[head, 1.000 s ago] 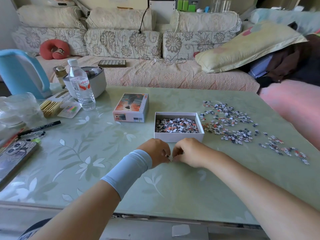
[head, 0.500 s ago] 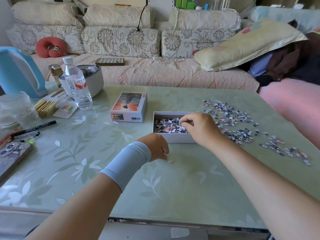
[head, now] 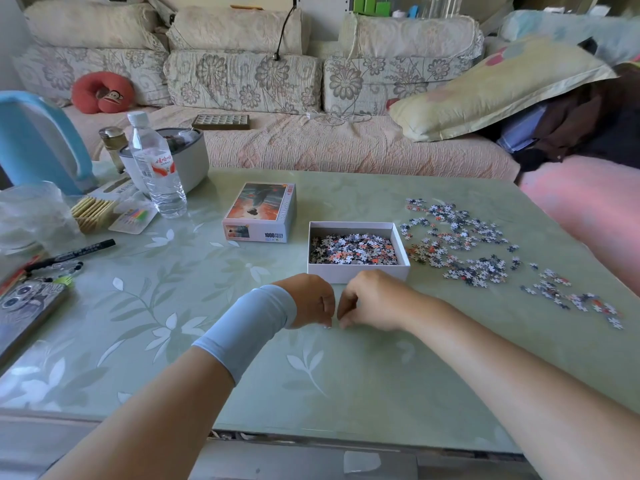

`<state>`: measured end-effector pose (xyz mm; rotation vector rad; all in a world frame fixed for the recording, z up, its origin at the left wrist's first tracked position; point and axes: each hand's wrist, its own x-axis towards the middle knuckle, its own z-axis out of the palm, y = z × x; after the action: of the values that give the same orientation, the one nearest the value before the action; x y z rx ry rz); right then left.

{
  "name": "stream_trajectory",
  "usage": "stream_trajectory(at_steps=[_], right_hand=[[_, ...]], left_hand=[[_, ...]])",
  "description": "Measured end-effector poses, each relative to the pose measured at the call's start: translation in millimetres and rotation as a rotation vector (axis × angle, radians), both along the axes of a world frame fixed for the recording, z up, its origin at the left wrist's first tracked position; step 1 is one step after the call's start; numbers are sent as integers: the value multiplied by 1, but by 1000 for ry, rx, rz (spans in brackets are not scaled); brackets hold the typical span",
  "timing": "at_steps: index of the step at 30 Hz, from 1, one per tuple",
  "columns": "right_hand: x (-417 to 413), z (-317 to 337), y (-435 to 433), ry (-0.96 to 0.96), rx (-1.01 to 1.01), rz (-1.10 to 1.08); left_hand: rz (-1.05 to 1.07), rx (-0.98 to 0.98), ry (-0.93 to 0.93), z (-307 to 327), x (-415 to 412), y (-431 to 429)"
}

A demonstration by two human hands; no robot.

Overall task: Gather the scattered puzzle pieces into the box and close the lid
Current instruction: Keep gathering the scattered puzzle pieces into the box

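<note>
A white open box (head: 356, 273) holding many puzzle pieces sits mid-table. Its printed lid (head: 261, 211) lies to the left of it, picture side up. Loose puzzle pieces (head: 464, 244) are scattered across the table to the right of the box, trailing toward the right edge. My left hand (head: 308, 301), with a pale blue wristband, and my right hand (head: 374, 301) rest close together on the table just in front of the box. Both have fingers curled down and fingertips pinching at a small piece (head: 328, 327) between them. Who grips it is hidden.
On the green glass table (head: 207, 341), at the left, stand a water bottle (head: 156, 171), a white tub (head: 188, 157), a blue kettle (head: 38, 143), a marker (head: 69, 254) and a phone case (head: 24, 306). A sofa with cushions runs behind.
My right hand has come back from over the box to the table in front of it, beside my left hand. My left hand has stayed near the same spot.
</note>
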<state>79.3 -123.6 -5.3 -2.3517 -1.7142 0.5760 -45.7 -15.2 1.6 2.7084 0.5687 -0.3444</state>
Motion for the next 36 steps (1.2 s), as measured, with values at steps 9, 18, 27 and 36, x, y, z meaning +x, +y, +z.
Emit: stream_trajectory(at_steps=[9, 18, 27, 36], right_hand=[[-2, 2, -3, 94, 9, -43], [-17, -5, 4, 133, 38, 1], [6, 13, 11, 85, 263, -131], [59, 8, 6, -194, 420, -378]], left_hand=[[92, -97, -197, -3, -9, 11], [228, -42, -522, 12, -10, 39], [277, 37, -628, 11, 34, 37], [72, 275, -396, -14, 58, 35]])
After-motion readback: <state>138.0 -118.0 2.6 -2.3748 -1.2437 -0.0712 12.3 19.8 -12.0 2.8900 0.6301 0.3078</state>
